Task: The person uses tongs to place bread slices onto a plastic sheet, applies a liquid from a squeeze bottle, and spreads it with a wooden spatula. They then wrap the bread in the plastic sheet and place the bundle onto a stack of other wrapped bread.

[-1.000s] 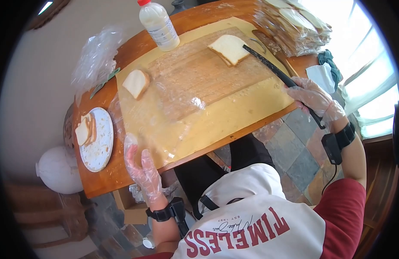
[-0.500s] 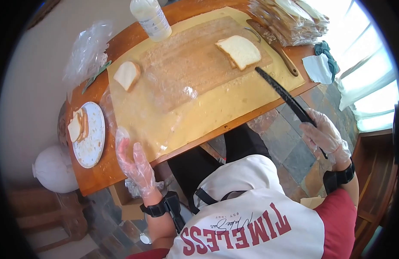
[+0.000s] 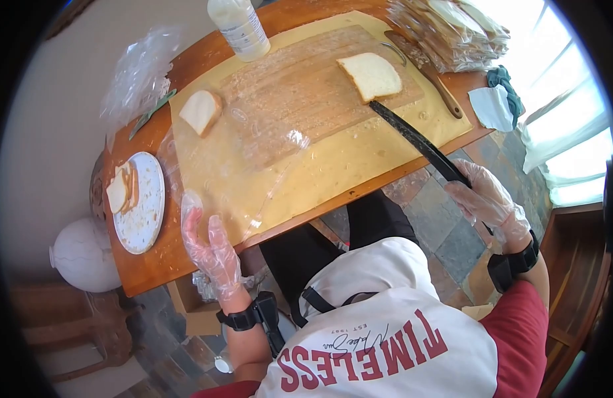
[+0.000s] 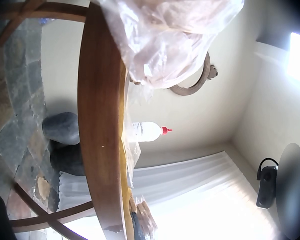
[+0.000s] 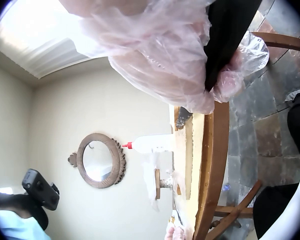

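You see a bottle [image 3: 239, 26] and bagged stack [image 3: 452, 30] at the far edge, a plate [image 3: 142, 202] at the left, cloths [image 3: 497, 99] at the right.

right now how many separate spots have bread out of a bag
3: a sandwich on the cutting board by the knife tip, one piece on the yellow mat's left side, and slices on the white plate. The bagged pile may hide more.
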Motion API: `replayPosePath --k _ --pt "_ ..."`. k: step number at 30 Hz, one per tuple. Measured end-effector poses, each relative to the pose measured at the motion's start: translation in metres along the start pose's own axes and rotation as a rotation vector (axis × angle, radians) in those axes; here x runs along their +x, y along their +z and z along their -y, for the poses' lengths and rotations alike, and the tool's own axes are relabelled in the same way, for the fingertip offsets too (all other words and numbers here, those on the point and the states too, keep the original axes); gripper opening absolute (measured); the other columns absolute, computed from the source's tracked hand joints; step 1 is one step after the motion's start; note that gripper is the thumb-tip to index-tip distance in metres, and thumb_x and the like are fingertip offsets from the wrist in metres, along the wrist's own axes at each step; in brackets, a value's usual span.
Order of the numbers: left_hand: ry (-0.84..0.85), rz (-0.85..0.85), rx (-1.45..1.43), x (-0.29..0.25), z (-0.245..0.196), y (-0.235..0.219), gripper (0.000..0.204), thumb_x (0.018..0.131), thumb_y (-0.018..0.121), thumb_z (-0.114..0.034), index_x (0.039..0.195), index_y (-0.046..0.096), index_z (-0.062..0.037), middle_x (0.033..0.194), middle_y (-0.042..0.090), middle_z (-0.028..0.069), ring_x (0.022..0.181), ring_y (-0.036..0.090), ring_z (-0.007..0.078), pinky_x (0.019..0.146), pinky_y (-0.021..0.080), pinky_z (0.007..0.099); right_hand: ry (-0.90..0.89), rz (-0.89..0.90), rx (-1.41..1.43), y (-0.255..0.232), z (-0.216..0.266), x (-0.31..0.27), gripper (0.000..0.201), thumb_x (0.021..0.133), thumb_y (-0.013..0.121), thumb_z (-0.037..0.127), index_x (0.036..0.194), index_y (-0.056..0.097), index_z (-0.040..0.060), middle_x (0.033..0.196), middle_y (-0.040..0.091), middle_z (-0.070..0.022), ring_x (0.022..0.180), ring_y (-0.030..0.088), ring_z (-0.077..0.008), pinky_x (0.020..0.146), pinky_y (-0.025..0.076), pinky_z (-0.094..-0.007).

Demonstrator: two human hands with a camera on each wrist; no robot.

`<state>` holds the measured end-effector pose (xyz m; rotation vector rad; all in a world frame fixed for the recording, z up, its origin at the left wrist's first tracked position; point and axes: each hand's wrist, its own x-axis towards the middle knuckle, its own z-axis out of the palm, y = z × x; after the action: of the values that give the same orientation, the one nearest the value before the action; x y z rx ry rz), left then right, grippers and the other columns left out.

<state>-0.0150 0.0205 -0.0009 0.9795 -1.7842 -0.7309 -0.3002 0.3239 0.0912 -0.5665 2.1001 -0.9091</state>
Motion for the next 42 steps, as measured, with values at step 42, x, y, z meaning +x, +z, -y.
replayPosePath --k 42 --pt "0.044 0.008 0.066 0.000 0.002 0.002 0.035 0.089 0.063 -0.012 0.119 0.054 0.0034 0.119 0.057 0.0136 0.113 0.052 0.0247 0.101 0.037 0.0365 -0.115 -0.240 -0.379 -0.078 0.061 0.008 0.033 0.087 0.059 0.022 0.118 0.060 0.0080 0.067 0.046 0.0059 0.050 0.044 -0.0050 0.046 0.041 -0.0187"
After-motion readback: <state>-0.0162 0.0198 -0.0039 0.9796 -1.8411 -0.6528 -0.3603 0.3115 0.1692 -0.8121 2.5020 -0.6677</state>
